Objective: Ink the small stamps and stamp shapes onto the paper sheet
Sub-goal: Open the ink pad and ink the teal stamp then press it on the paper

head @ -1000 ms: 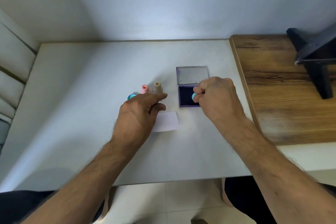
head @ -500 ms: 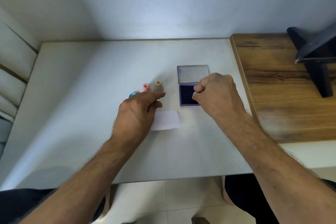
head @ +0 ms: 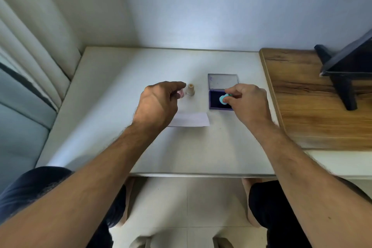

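My right hand [head: 248, 102] pinches a small teal stamp [head: 223, 98], tilted just above the dark pad of the open purple ink pad [head: 215, 104], whose grey lid [head: 222, 81] lies flat behind it. My left hand [head: 158, 103] hovers over the left end of the white paper sheet [head: 193, 120], fingers loosely apart around nothing. Its fingertips are beside a pink stamp [head: 181, 93], which is mostly hidden by the thumb. A beige stamp [head: 190, 89] stands upright just right of the pink one.
The white table [head: 120, 90] meets a raised wooden top [head: 314, 110] on the right, where a black stand [head: 346, 70] sits. A wall closes the back, and pale curtains hang at the left. My knees show below the table's front edge.
My right hand has tipped the teal stamp up off the pad, so more of it shows. My left hand has moved forward toward the pink stamp, hiding the blue stamp seen earlier.
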{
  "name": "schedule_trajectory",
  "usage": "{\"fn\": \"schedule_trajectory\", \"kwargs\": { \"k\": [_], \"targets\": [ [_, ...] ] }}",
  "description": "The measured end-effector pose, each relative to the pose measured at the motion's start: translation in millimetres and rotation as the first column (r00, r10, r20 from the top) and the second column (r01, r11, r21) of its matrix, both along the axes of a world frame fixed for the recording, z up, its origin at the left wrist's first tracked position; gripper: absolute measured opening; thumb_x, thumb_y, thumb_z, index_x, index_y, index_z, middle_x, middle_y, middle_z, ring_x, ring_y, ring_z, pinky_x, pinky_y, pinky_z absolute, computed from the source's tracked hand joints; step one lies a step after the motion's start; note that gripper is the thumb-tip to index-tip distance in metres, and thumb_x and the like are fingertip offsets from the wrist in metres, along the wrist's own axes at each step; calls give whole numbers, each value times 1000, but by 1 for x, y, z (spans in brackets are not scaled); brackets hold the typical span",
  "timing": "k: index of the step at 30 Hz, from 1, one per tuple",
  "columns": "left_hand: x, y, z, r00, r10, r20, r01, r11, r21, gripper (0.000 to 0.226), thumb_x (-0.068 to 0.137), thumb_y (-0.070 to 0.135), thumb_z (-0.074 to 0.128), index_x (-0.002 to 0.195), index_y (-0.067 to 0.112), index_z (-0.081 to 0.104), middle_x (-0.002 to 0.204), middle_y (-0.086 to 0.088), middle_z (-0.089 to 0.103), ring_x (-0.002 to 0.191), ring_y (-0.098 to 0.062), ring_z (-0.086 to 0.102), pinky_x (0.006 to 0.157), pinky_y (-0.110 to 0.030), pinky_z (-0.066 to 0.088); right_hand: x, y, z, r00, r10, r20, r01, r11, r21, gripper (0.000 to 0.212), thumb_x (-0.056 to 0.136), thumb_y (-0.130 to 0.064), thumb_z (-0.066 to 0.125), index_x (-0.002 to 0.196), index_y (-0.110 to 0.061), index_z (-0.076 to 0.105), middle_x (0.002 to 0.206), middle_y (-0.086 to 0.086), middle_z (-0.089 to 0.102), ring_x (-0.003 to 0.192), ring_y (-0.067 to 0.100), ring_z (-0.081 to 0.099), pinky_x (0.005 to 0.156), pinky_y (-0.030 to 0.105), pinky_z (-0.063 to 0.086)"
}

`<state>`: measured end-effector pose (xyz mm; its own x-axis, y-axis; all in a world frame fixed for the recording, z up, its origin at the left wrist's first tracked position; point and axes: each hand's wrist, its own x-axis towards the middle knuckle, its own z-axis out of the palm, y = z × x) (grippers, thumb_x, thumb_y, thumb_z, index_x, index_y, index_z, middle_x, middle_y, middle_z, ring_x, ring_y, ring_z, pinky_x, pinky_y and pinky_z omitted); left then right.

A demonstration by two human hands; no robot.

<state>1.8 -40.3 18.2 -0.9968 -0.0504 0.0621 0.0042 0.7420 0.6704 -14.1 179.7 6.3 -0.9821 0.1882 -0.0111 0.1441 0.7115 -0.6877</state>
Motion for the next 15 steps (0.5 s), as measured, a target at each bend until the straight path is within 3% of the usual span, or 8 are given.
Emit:
{"fn": "schedule_trajectory", "kwargs": {
  "k": [3,7,10,15],
  "targets": [
    [11,-5,14,999,25,49,-25,1000,-7,30,92,13,57,106,34,73,97,13,74,91,-12,67,80,-26,56,18,-22,8,994,-100,-46,88,973,-215,24,75,-15,80,98,-16,76,87,0,76,73,0,66,70,6,50],
    [23,-10,13,985,17,174,4,993,-120,32,90,23,63,121,30,67,113,4,72,103,-19,66,94,-34,53,38,-67,13,990,-133,54,142,840,-524,17,76,-12,79,92,-17,75,80,-2,75,74,14,72,78,33,60],
    [29,-17,3,962,94,257,-60,989,-137,34,87,28,66,121,31,66,115,3,70,105,-21,65,92,-39,54,42,-88,12,981,-147,127,195,745,-638,17,81,-12,76,97,-14,73,89,1,75,80,15,73,76,30,60],
    [23,-27,-6,951,184,248,-178,983,-46,34,84,28,70,118,30,68,111,7,71,104,-16,66,93,-34,53,31,-97,3,944,-98,315,320,498,-806,12,87,-8,70,98,-7,72,96,10,75,84,20,75,76,32,61]
  ]
}}
